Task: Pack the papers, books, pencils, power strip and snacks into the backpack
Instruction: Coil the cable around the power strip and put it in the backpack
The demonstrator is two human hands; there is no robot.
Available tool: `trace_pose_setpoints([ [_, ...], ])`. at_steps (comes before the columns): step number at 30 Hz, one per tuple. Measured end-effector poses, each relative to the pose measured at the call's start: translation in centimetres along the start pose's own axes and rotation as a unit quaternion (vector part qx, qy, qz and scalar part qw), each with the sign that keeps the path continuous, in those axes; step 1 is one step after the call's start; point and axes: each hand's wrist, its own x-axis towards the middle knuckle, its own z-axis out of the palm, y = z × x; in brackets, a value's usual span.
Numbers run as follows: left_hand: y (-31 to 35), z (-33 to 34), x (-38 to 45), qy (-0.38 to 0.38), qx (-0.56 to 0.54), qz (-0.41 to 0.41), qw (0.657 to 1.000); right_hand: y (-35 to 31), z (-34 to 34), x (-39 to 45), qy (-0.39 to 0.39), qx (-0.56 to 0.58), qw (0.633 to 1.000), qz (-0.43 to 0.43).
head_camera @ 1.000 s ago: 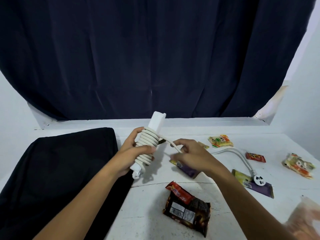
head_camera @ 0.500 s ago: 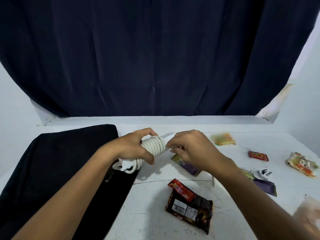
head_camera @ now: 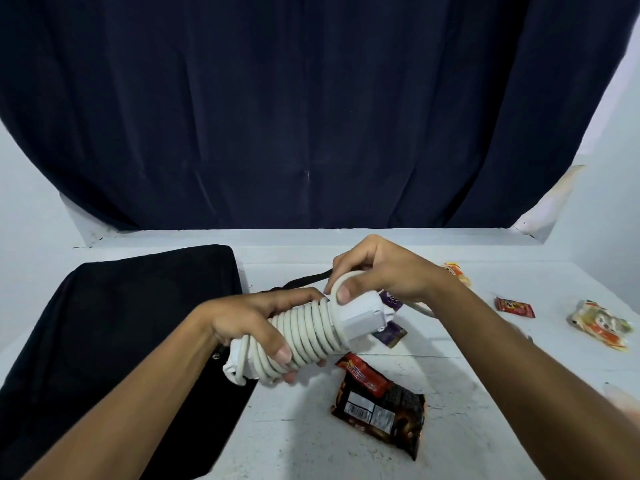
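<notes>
Above the bench [head_camera: 450, 427], left hand [head_camera: 256, 323] is gripping the cord-wrapped power strip [head_camera: 311, 330]; right hand [head_camera: 377, 271] fingers are pinching the cord loop at its 1 o'clock end; backpack [head_camera: 104, 323] is lying at 9 o'clock.

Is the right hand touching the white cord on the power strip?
Touching. The head view shows the right hand pinching a loop of the white cord at the power strip.

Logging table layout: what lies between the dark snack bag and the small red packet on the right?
Bare white table in the head view, crossed only by the right forearm; nothing else lies between the dark snack bag and the red packet.
</notes>
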Motion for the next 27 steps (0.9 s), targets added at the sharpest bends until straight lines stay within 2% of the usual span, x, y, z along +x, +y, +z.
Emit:
trace_pose_setpoints([
  [5,-0.7,0.8,1.2,-0.042,-0.070,0.074,0.994,1.3,0.1,1.2,-0.048,0.199,0.978,-0.023],
  [8,-0.6,1.2,1.5,-0.019,-0.098,0.116,0.988,2.0,0.1,1.2,0.008,0.209,0.978,-0.008],
  [13,-0.3,1.4,1.5,0.018,-0.084,0.151,0.985,3.3,-0.3,0.9,0.065,0.263,0.962,0.022],
  [21,0.1,2.5,1.9,0.037,-0.077,0.185,0.979,4.9,-0.7,0.2,0.104,0.352,0.925,0.098],
  [25,0.1,2.9,2.4,0.085,-0.108,0.209,0.968,5.5,-0.5,1.4,0.101,0.404,0.905,0.083],
  [27,0.2,3.1,2.7,0.079,-0.134,0.236,0.959,5.7,-0.7,1.6,0.112,0.423,0.894,0.095],
])
